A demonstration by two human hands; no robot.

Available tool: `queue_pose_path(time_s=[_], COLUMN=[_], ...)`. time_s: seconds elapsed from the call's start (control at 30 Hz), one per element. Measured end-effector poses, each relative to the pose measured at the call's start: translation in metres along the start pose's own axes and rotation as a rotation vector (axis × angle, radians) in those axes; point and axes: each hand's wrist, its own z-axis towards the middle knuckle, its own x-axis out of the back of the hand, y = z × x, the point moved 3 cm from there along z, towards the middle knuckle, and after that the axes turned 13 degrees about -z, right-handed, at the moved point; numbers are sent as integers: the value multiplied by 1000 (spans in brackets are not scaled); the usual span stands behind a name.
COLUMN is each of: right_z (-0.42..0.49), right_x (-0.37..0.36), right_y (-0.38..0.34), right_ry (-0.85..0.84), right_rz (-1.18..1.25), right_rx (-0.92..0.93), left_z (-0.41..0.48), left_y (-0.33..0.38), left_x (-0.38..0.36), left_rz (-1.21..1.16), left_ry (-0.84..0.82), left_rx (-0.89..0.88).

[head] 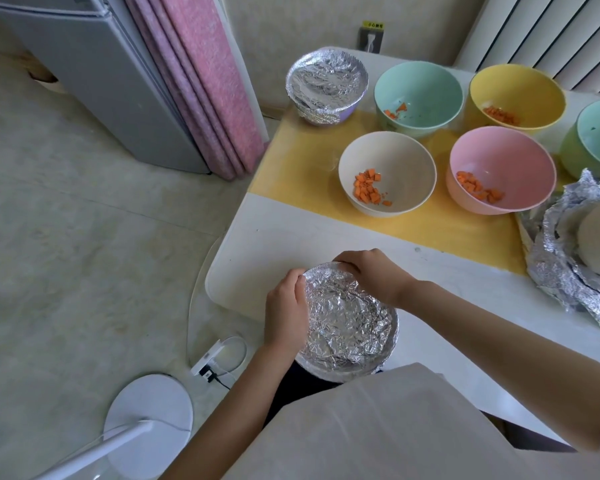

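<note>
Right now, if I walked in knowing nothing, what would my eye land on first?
Most likely the foil-covered bowl at the near edge of the white table, with the left hand and the right hand gripping its shiny crinkled rim. Behind it, on a yellow mat, the white bowl and the pink bowl hold bright orange diced carrot. A second foil-wrapped bowl sits at the far left corner.

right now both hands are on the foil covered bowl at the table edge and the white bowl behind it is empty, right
Not quite. The head view shows the white bowl holds orange cubes, likely carrot, so it is not empty. The left hand and right hand are on the foil covered bowl at the edge of the table.
</note>
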Motion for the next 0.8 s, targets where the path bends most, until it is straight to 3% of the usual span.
queue_pose_path(time_s=[0.23, 0.8], right_z=[3, -3], right_x=[-2, -6], right_y=[-6, -11], right_ry=[-26, 6], right_rz=[-136, -5], right_rx=[15, 135], left_z=[-3, -7], left_y=[-1, 3], left_x=[-2, -13], left_rz=[55, 64], left_ry=[69, 11], left_rx=[-36, -96])
